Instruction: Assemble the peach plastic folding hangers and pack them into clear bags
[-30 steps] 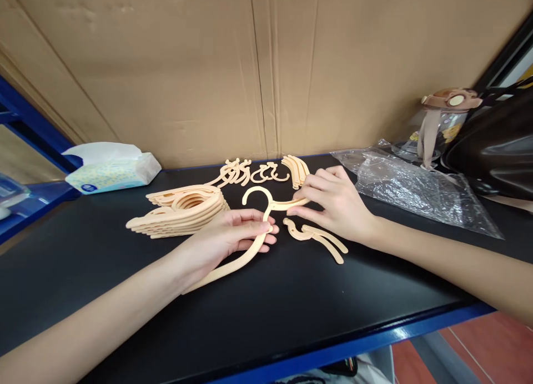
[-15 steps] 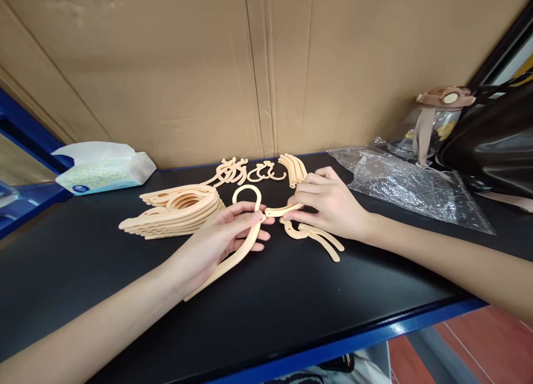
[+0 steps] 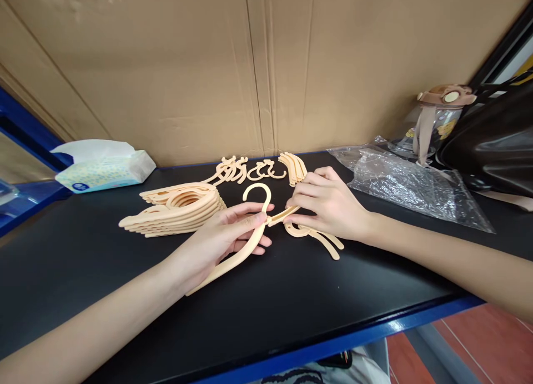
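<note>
2 hands (image 3: 228, 228) (image 3: 322, 205) grip hanger pieces (image 3: 242, 253); the tissue-pack label (image 3: 80, 187) is illegible.

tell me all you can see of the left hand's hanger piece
Pale beige and plastic-looking, the hanger piece has an open, rounded hook at the top and a long, curved arm slanting to the near left over the black table. The left hand pinches it just below the hook. A short piece in the right hand meets it there; whether they are locked together is unclear.
</note>
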Available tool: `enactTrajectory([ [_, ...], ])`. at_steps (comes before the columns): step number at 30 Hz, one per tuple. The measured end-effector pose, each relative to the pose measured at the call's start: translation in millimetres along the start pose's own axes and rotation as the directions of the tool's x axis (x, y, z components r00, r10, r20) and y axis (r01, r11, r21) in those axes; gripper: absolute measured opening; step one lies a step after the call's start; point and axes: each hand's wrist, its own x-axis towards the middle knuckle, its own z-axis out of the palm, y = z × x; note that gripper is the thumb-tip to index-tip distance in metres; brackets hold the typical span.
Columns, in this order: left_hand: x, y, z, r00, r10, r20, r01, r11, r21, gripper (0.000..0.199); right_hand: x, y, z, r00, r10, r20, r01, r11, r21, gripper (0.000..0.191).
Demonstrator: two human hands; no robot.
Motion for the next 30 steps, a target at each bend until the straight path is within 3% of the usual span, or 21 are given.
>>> enactTrajectory([
  [7, 1.6, -1.7, -0.3, 1.000, -0.024, -0.002, 0.024, 0.999, 0.038, 0.030, -1.9, -0.6, -0.4, 0.999, -0.033, -0.022, 0.032, 0.999, -0.033, 0.040],
  [14, 1.8, -1.8, -0.8, 0.999, 0.041, 0.019, -0.042, 0.996, 0.075, 0.020, -1.4, -2.9, -1.4, 0.999, -0.034, -0.022, 0.034, 0.999, -0.002, 0.043],
  [30, -0.4, 2.5, 1.8, 0.993, 0.116, 0.000, -0.113, 0.968, 0.225, 0.019, -3.1, -3.0, 2.9, 0.997, -0.075, -0.025, 0.075, 0.997, -0.005, 0.040],
])
